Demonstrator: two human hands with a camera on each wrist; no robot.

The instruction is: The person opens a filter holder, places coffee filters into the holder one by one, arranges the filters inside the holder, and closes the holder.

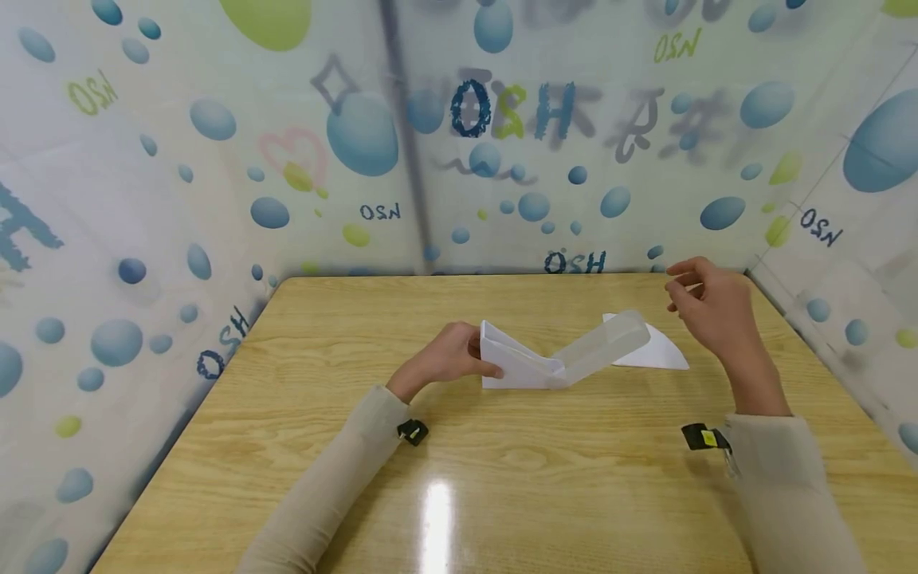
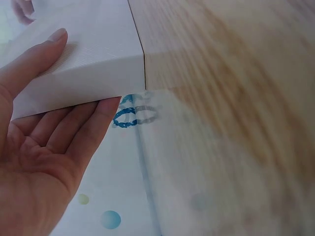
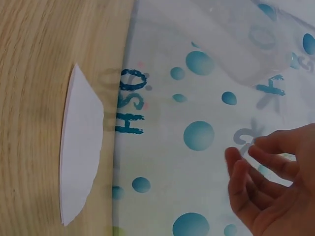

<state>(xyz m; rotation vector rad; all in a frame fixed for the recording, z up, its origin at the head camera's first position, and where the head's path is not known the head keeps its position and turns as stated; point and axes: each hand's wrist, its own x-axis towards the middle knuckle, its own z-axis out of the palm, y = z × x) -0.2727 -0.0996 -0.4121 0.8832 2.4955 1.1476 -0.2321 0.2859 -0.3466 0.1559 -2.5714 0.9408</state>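
Pinching the white box (image 1: 519, 376) by its left end between thumb and fingers of the left hand (image 1: 450, 352), near mid-table, while holding the right hand (image 1: 717, 309) up empty, fingers loosely curled, and so probably risking a tilt or slip from gripping one end only, with the clear flap (image 1: 598, 351) leaning out unsupported to the right. Also possibly risking creasing the folded paper (image 1: 665, 352), lying on the table (image 1: 502, 510) partly behind that flap and perhaps blocking its downward swing, with the patterned backdrop (image 1: 445, 191) rising behind.
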